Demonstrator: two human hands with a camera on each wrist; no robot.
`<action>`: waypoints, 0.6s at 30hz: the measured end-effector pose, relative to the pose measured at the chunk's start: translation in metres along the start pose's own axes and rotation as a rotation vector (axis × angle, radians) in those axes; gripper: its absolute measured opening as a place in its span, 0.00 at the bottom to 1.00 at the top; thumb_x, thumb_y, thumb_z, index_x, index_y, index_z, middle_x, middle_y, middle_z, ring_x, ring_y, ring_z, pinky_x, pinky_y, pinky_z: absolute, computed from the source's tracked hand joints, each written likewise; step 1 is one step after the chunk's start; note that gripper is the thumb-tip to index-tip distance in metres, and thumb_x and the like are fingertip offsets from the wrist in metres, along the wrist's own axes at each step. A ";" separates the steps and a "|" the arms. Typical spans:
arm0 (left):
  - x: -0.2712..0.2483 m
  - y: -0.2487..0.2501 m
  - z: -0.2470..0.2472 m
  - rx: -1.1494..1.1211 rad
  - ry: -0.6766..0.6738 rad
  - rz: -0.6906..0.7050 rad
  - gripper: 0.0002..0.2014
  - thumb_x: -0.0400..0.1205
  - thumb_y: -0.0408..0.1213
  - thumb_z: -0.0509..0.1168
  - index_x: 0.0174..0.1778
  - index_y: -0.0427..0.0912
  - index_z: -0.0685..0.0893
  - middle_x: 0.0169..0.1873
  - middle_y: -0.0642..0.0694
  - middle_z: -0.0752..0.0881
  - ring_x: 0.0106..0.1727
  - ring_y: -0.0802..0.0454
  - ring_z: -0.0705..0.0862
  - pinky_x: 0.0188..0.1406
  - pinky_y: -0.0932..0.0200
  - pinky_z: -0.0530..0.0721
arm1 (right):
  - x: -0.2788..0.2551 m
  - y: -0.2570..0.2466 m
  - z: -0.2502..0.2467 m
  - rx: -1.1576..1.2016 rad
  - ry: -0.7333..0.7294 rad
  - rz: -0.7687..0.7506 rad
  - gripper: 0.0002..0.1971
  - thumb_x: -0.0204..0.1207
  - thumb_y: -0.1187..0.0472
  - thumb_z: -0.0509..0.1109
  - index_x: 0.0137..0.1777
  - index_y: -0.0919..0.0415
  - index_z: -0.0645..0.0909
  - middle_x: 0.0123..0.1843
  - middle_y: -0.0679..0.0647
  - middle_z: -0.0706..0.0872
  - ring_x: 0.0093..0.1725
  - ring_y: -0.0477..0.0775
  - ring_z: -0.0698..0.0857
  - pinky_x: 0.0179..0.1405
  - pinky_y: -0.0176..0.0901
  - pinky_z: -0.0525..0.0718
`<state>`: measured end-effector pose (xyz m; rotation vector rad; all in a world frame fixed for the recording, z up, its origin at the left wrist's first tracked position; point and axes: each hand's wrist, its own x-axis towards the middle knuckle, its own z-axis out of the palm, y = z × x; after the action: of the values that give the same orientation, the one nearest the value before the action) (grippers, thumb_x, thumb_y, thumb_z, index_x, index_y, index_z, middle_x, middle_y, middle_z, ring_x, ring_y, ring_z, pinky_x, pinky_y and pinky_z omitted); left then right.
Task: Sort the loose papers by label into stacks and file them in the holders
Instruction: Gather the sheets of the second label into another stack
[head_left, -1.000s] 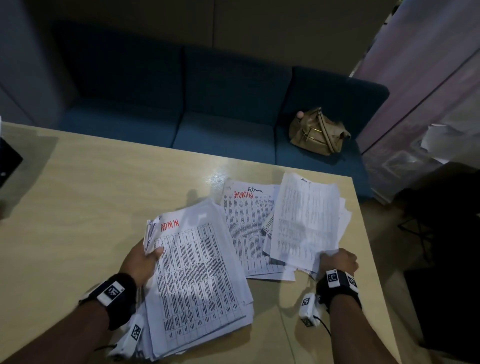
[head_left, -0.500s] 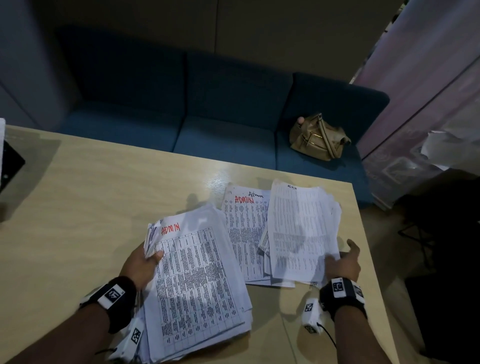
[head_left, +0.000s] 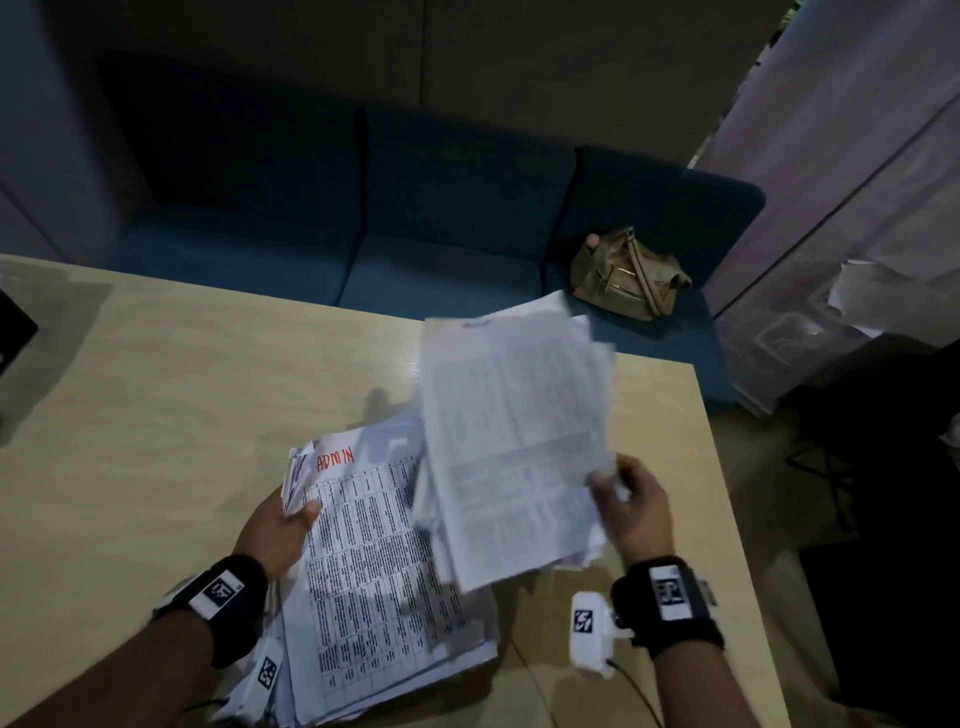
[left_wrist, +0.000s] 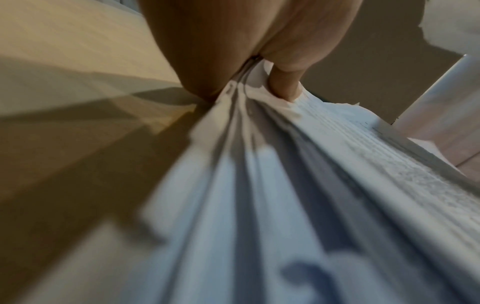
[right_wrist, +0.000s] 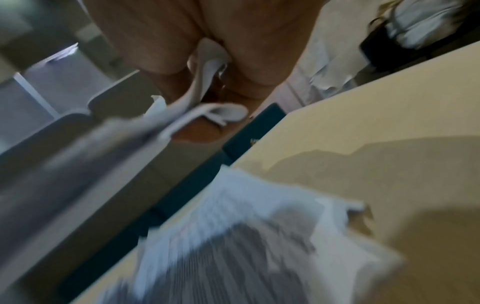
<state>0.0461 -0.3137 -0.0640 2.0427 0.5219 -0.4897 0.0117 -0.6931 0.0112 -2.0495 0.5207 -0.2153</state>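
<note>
Pinching a paper bundle (head_left: 514, 447) above the table (head_left: 156, 415), right hand (head_left: 636, 512) lifts; left hand (head_left: 278, 530) grips the ADMIN stack (head_left: 374, 561).

One legible label: "ADMIN".

The word "ADMIN" is handwritten in red capitals at the top of the uppermost sheet of the white printed paper stack lying on the table (head_left: 374, 571), above a ruled table of small black print that cannot be read. The lifted bundle of white printed sheets (head_left: 514, 447) carries a small dark mark at its top edge and rows of print, all blurred and illegible. The black-and-white square code tags on the black wristbands (head_left: 221, 592) show patterns only, no readable characters.
</note>
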 end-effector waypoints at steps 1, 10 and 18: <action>-0.001 0.000 0.000 -0.021 0.000 -0.013 0.18 0.86 0.44 0.59 0.70 0.43 0.75 0.48 0.39 0.85 0.47 0.39 0.83 0.48 0.51 0.78 | -0.006 0.002 0.014 -0.004 -0.065 0.014 0.11 0.72 0.56 0.72 0.52 0.58 0.83 0.46 0.52 0.88 0.44 0.52 0.86 0.36 0.27 0.78; -0.008 0.013 -0.006 -0.396 -0.005 -0.051 0.32 0.82 0.60 0.56 0.76 0.43 0.73 0.69 0.43 0.78 0.74 0.40 0.74 0.63 0.50 0.70 | -0.069 0.005 0.116 -0.138 -0.436 0.208 0.19 0.80 0.68 0.62 0.67 0.48 0.72 0.62 0.48 0.82 0.64 0.50 0.80 0.56 0.33 0.81; -0.011 0.000 -0.007 -0.343 -0.057 0.002 0.26 0.75 0.34 0.75 0.69 0.44 0.78 0.57 0.45 0.86 0.58 0.42 0.85 0.61 0.46 0.80 | -0.059 -0.013 0.131 -0.346 -0.488 0.070 0.20 0.71 0.70 0.63 0.64 0.60 0.75 0.62 0.51 0.70 0.66 0.52 0.74 0.70 0.41 0.75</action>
<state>0.0381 -0.3089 -0.0549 1.6970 0.5303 -0.4243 0.0091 -0.5590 -0.0412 -2.3070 0.3368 0.4380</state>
